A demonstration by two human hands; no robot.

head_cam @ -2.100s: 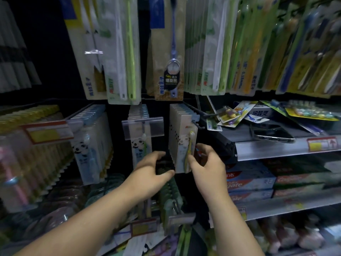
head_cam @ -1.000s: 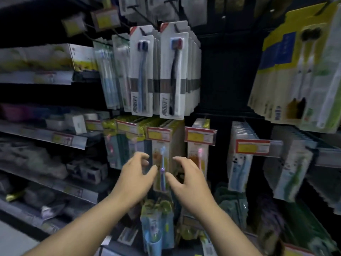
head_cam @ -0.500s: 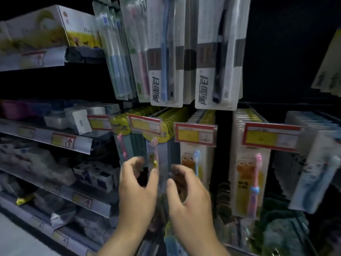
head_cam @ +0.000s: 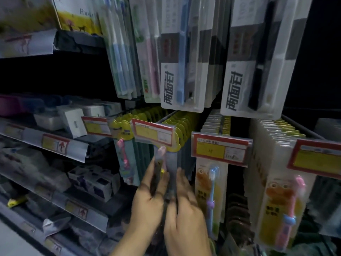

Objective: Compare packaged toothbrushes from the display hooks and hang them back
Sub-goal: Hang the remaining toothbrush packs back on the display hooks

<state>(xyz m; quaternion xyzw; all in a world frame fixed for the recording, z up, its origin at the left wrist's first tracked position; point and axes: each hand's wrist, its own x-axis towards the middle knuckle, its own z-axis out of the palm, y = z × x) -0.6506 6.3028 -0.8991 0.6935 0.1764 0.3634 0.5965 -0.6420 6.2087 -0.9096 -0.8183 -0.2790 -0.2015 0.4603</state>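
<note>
Dim shop shelving is filling the view, with rows of hung packs crowding in from above and the right. Since two seconds ago the person has been moving away from the panda-printed row to this one, and both hands, apart and reaching a second ago, are now closing on the front toothbrush pack (head_cam: 171,163). It is hanging just under a red-and-yellow price tag (head_cam: 153,134), apparently not yet off its hook (head_cam: 167,116). The left hand (head_cam: 150,202) is pinching the pack's left edge; the right hand (head_cam: 186,224) is gripping the right edge, its fingertips blurring. A fresh comparison seems to be starting – lifting off comes next, I judge. White packs (head_cam: 245,71) overhead are showing the brand 两面针 in bold characters – a box (head_cam: 81,15) at upper left is showing "Hud…". Price figures are staying too smeared to read.
</note>
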